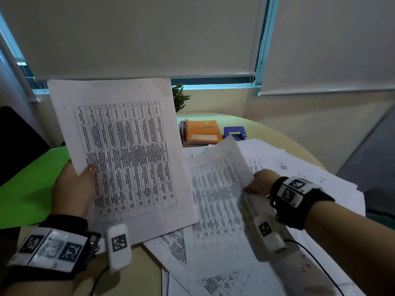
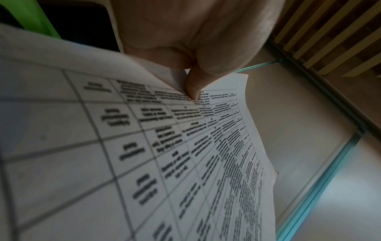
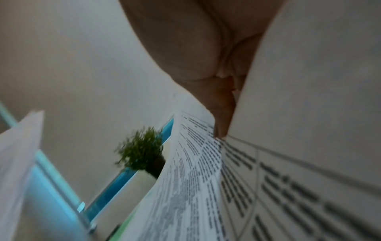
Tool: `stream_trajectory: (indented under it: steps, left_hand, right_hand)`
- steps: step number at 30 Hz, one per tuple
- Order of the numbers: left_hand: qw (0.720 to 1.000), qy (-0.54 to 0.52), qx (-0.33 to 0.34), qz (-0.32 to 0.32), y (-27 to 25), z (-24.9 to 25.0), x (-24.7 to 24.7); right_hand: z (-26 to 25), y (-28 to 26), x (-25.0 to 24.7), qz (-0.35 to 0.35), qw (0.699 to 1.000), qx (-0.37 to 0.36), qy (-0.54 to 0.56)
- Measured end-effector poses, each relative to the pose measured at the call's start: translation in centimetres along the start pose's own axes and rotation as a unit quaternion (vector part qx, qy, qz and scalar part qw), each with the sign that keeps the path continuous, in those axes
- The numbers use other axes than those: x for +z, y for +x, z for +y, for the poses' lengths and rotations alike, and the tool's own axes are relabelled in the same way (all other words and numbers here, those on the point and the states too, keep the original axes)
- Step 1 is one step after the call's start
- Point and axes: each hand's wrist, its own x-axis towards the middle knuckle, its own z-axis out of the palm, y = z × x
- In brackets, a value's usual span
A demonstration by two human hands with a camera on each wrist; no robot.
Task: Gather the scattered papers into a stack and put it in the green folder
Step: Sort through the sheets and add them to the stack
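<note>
Hands (image 1: 72, 189) (image 1: 259, 181) each pinch, prob. single, sheets (image 1: 126, 159) (image 1: 218, 189).

The head view looks down and forward from above at the surface (image 1: 267, 124). Each wrist view sits very close behind its hand, looking up along a sheet. The plant (image 1: 179, 97) by the window shows in the head view and the right wrist view (image 3: 142, 150).

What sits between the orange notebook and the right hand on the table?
In the head view, between the orange notebook and the right hand lie loose scattered papers, plus the raised sheet that hand pinches.
</note>
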Motion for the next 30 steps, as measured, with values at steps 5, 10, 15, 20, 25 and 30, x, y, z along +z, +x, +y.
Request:
stream_trajectory:
  steps: [5, 10, 15, 20, 25, 30]
  left_hand:
    - [1.000, 0.008, -0.009, 0.027, 0.5, -0.3, -1.3]
    - [0.999, -0.009, -0.019, 0.031, 1.0, -0.9, -2.0]
    - [0.999, -0.008, -0.014, 0.031, 1.0, -0.8, -2.1]
    - [0.999, 0.008, -0.005, 0.031, 1.0, -0.8, -2.0]
    - [1.000, 0.005, 0.001, 0.018, 0.7, -0.4, -1.5]
    - [1.000, 0.016, 0.005, 0.006, 0.7, -0.6, -1.5]
  right_hand:
    - [3.2, 1.2, -1.6, -0.002, 0.991, 0.060, 0.118]
    - [4.3, 1.3, -2.2, 0.031, 0.994, 0.080, 0.073]
    - [4.0, 0.5, -2.3, 0.027, 0.996, -0.008, 0.088]
    - [2.0, -1.7, -2.0, -0.022, 0.993, -0.105, 0.043]
    - [-0.6, -2.7, -0.3, -0.036, 0.987, -0.154, -0.030]
    - [-2.1, -3.5, 1.2, -0.039, 0.994, -0.105, -0.006]
